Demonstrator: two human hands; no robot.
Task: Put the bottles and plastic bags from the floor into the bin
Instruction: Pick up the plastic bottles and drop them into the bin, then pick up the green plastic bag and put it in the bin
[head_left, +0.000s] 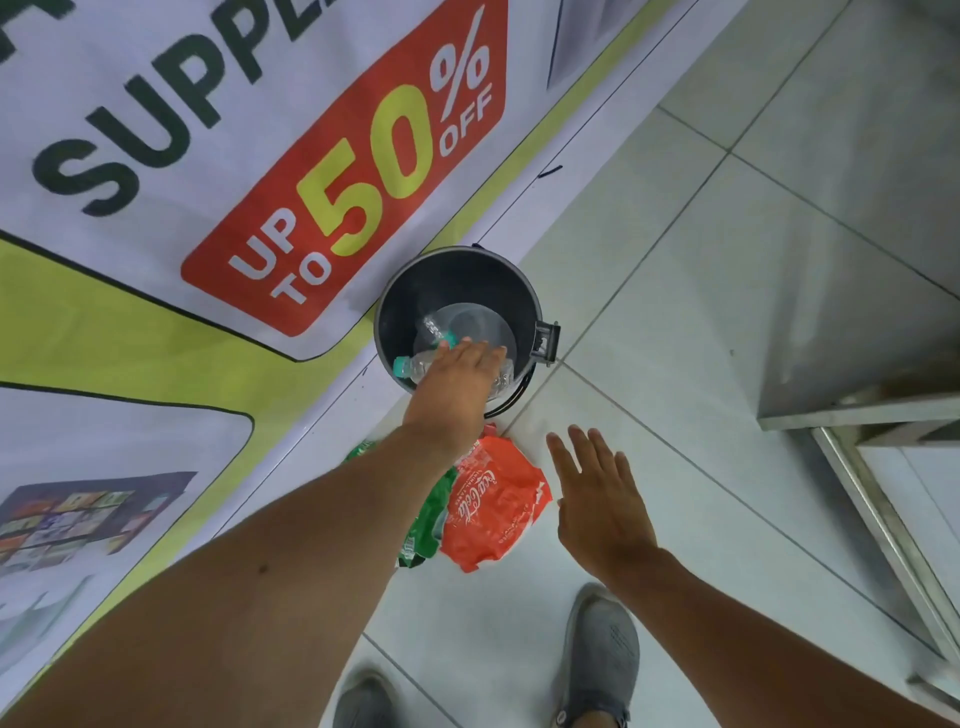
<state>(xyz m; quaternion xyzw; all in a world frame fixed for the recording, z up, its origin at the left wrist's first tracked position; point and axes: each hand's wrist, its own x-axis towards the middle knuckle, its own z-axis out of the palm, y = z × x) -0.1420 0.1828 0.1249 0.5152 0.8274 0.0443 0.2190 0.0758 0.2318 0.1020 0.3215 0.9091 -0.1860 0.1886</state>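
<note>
The fingers (587, 452) of the right hand (602, 509) are spread flat and released, holding nothing, palm down above the white tiled floor (701, 270) just to the near side of the bin (452, 270). The left hand (457, 387) reaches over the bin's near rim, its back to the camera and its fingers hidden underneath; a clear plastic bottle with a teal cap (402, 366) lies crosswise beneath it at the mouth of the bin, its cap poking out on the banner side and its base on the other. Whether the left fingers clasp that bottle or have let it go cannot be told.

The bin is a black round bucket with a hinge bracket on its far-right rim and a thin black handle (511, 397) hanging down its near side. Deeper inside it rests a second clear bottle (434, 327), tilted, against the pale bottom.

On the floor just on the near side of the bin lie two crumpled plastic bags side by side and touching: a red Coca-Cola bag (493, 512) and a green bag (426, 519), the green one partly hidden by the left forearm. The red bag's top edge comes close to the bin's handle.

The bin stands against a printed banner (208, 156) that reads "UP TO 50% OFF". Nearer than the bags, a pair of grey shoes (597, 660) stands on the tiles. Well beyond the bin's hinge side sits a steel counter base (857, 260).
</note>
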